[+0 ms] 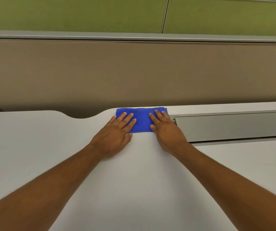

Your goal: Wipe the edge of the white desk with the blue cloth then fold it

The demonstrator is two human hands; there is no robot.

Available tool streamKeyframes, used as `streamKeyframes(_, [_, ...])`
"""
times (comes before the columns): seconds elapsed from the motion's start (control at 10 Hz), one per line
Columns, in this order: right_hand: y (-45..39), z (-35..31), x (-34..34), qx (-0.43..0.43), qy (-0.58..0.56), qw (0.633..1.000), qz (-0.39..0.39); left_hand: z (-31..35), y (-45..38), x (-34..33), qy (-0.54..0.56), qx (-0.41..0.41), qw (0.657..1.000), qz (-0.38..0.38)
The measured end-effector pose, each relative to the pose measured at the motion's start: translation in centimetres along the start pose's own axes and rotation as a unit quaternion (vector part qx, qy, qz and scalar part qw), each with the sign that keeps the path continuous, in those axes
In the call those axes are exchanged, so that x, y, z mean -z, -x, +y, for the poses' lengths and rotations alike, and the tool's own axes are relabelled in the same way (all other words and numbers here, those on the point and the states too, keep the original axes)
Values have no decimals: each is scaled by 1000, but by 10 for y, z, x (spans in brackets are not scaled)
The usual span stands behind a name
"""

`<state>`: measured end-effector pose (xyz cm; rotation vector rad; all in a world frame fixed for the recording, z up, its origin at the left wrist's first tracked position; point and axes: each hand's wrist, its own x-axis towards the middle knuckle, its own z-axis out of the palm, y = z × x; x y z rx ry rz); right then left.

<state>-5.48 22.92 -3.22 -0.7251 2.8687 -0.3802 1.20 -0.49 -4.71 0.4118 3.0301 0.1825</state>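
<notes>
A blue cloth (142,120) lies folded into a flat rectangle at the far edge of the white desk (133,172). My left hand (115,133) rests flat with its spread fingers on the cloth's left part. My right hand (165,129) lies flat on the cloth's right part, fingers extended. Both palms press down; neither hand grips the cloth. The cloth's far side lines up with the desk's back edge.
A grey metal cable hatch (230,126) is set into the desk just right of the cloth. A curved cut-out (82,115) notches the back edge to the left. A tan partition (133,72) rises behind the desk.
</notes>
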Motion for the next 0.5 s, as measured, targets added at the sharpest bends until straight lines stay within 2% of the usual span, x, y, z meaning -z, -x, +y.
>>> streamKeyframes(0.2, [-7, 6, -5, -1, 42, 999, -13, -11, -9, 6, 7, -20, 1000, -12])
streamKeyframes(0.3, [3, 2, -6, -20, 42, 998, -37, -2, -4, 10, -27, 2, 999, -25])
streamKeyframes(0.4, [8, -7, 4, -29, 37, 998, -45, 17, 6, 21, -52, 27, 998, 2])
streamKeyframes(0.5, [19, -20, 24, 5, 26, 1000, 2, 46, 24, 33, -39, 45, 995, 81])
